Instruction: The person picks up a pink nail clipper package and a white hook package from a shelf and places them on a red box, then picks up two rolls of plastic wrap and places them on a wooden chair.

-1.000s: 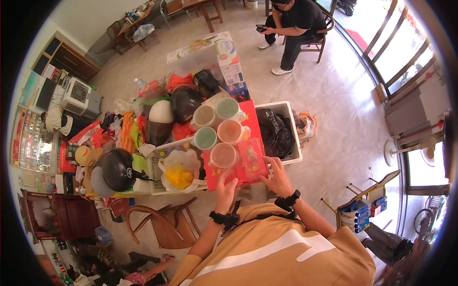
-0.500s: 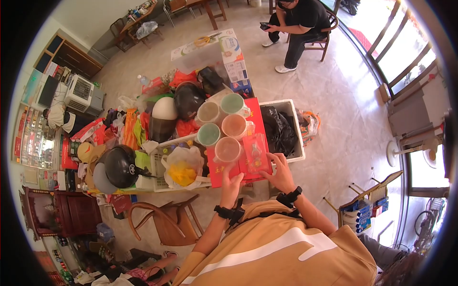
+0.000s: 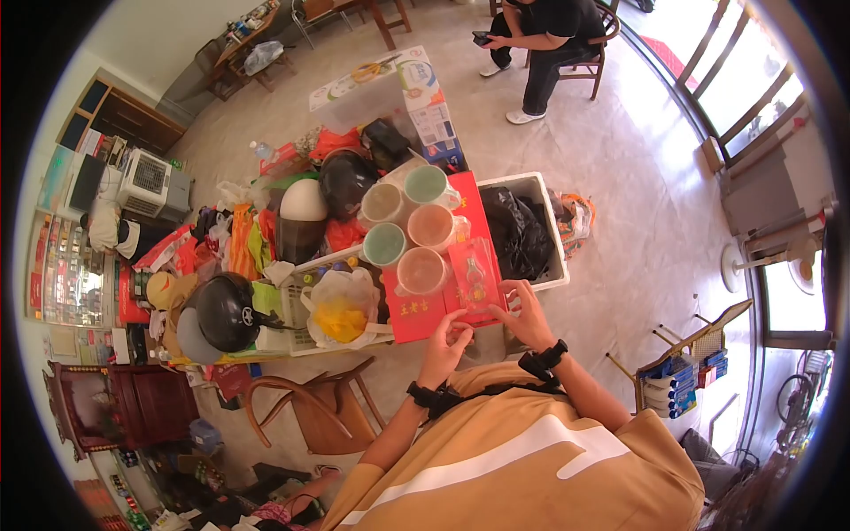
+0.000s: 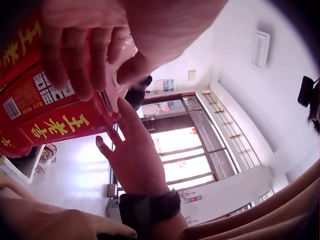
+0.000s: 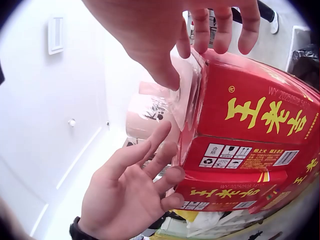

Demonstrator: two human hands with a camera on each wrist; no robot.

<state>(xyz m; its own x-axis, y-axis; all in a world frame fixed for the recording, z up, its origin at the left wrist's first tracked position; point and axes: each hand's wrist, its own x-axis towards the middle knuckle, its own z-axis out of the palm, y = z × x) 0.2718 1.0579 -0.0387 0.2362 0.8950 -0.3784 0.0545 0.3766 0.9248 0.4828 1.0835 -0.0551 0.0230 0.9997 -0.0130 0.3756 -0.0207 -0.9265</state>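
Five mugs (image 3: 421, 273) stand upright in a close cluster on the red cartons (image 3: 416, 320), whose flat tops probably give them the level footing that the jumble to the left would not. Right of the nearest mug we see a clear packet (image 3: 475, 274) lying by the cartons' near right corner, where, we judge, both hands can reach it without crossing the mugs. Our left hand (image 3: 440, 356) is loosely bent at the near edge, gripping nothing; our right hand (image 3: 529, 320) is half open, its thumb at the packet's near right corner, and we cannot tell whether it presses there or only hovers. With a basket (image 3: 292, 307) to the left and a foam bin (image 3: 557, 241) to the right, the near side seems our handiest approach.
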